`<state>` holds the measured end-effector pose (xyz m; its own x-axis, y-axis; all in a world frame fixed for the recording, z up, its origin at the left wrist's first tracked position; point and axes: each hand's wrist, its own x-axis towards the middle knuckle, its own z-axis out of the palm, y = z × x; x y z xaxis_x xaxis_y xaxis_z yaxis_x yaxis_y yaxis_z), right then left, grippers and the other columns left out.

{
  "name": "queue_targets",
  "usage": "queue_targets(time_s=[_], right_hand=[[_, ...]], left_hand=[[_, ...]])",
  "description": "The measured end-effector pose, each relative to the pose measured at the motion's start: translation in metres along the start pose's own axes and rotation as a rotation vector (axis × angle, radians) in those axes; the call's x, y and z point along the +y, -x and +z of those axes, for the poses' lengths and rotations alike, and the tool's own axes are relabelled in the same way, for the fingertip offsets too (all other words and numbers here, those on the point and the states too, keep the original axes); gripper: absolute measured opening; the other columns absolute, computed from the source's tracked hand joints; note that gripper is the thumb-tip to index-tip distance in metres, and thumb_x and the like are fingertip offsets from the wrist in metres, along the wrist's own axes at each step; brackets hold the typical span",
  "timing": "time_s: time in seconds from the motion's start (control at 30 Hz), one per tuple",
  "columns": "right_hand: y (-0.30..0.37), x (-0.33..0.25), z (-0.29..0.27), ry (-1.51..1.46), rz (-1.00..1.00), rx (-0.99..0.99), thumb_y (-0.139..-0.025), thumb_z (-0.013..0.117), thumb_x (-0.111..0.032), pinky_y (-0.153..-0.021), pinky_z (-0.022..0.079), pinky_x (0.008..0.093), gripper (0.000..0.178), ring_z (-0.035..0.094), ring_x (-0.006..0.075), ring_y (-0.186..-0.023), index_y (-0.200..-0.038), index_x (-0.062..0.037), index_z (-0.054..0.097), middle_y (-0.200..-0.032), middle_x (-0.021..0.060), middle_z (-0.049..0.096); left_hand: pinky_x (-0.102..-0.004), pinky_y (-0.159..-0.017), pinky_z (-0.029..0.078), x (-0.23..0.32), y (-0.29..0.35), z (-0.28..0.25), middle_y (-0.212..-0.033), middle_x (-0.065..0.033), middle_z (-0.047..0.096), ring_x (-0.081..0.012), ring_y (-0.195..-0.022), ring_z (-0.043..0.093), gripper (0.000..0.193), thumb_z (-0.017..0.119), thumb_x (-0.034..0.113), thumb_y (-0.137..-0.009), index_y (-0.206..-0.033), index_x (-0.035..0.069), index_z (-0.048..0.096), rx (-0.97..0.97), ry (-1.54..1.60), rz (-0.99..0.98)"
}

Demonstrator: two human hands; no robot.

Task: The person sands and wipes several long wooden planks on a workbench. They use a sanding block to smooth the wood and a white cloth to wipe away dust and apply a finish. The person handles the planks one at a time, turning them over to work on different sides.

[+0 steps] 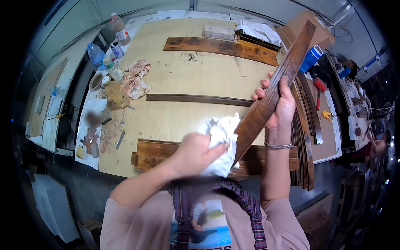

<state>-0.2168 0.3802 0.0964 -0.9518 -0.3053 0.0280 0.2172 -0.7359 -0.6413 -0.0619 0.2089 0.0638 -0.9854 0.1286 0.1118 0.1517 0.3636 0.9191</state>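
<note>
- Plank [257, 116]: long, narrow, brown; dark streaky grain, blackish blotches near the right thumb.
- Location: held slantwise above the table [179, 77], near end by the person's chest.
- Right hand [283, 107]: clamped around plank.
- Left hand [191, 153]: bunched on crumpled white cloth [223, 130], at plank's near end.

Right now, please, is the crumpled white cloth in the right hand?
No, the left hand holds the cloth; the right hand grips a brown wooden plank.
</note>
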Motion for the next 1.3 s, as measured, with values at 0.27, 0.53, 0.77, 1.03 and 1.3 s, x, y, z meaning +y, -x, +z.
queue_targets(time_s=[0.27,0.53,0.77,1.03,1.3], right_hand=[[0.001,0.013,0.018,-0.030,0.057,-0.074,-0.104,0.038,-0.036,-0.059,0.053,0.0383,0.036,0.058,0.0223,-0.063,-0.116,-0.0030,0.045,-0.082,0.0112,0.058],[0.003,0.029,0.031,0.043,0.015,-0.066,-0.104,0.041,-0.033,-0.058,0.054,0.0404,0.030,0.058,0.0226,-0.062,-0.115,-0.0046,0.042,-0.082,0.0114,0.056],[-0.002,-0.008,0.010,0.086,-0.201,-0.042,-0.103,0.043,-0.033,-0.061,0.052,0.0406,0.030,0.055,0.0233,-0.064,-0.114,-0.0053,0.043,-0.083,0.0112,0.055],[-0.017,-0.021,-0.017,-0.022,-0.063,0.048,-0.105,0.036,-0.038,-0.060,0.050,0.0404,0.034,0.056,0.0249,-0.065,-0.110,-0.0054,0.044,-0.082,0.0114,0.055],[-0.001,-0.037,-0.036,0.414,0.325,-0.035,-0.102,0.019,-0.057,-0.051,0.053,0.0380,0.062,0.059,0.0207,-0.054,-0.108,-0.0045,0.050,-0.075,0.0109,0.061]], left_hand=[[-0.0418,-0.063,0.049,0.009,-0.014,-0.015,-0.074,-0.0202,0.064,-0.0371,-0.069,0.064,0.026,0.059,0.030,-0.092,-0.092,0.006,0.068,0.012,-0.059,0.043],[-0.0448,-0.059,0.049,-0.007,-0.046,-0.028,-0.064,-0.0232,0.060,-0.0376,-0.060,0.063,0.042,0.062,0.036,-0.089,-0.071,-0.003,0.065,0.256,-0.322,0.011],[-0.0358,-0.073,0.058,-0.002,-0.032,-0.084,-0.092,-0.0163,0.069,-0.0219,-0.079,0.069,0.022,0.044,-0.001,-0.094,-0.106,-0.006,0.062,0.541,-0.059,-0.089],[-0.0502,-0.106,0.035,0.013,-0.022,-0.030,-0.120,-0.0074,0.067,-0.0298,-0.119,0.056,0.028,0.063,0.015,-0.084,-0.111,0.010,0.068,0.012,-0.336,0.661],[-0.0343,-0.087,0.051,0.003,-0.022,-0.067,-0.108,-0.0178,0.066,-0.0232,-0.099,0.064,0.022,0.052,-0.002,-0.081,-0.098,-0.006,0.065,0.476,-0.122,0.288]])
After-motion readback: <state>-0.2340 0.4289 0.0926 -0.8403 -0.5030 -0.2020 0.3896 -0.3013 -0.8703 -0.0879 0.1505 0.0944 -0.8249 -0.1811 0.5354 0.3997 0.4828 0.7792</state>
